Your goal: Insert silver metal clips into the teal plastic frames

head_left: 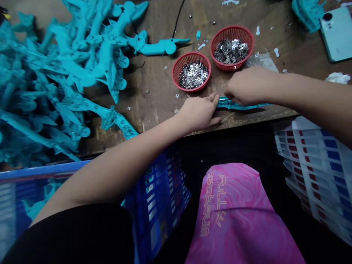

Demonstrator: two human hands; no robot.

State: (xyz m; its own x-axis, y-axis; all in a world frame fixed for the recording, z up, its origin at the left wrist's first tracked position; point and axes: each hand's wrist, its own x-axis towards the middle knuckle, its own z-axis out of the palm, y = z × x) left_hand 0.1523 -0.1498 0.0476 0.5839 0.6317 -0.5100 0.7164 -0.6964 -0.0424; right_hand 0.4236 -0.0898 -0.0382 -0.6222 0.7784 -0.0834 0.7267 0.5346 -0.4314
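While the teal moulded plastic piece [243, 105] lies along the front edge of the wooden workbench [154, 113], the right hand [249, 86] curls down over it, its fingers closed on the piece, though the exact pinch is hidden. The left hand [198, 113] sits open with fingers spread, at the piece's nearer end. A large heap of teal plastic pieces [55, 80] lies to the left, and two red baskets [232, 29] hold small silver metal parts [231, 51].

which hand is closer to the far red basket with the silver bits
Right hand: just below the far red plastic mesh basket, by its front rim. Left hand: farther off, lower and to the left of it.
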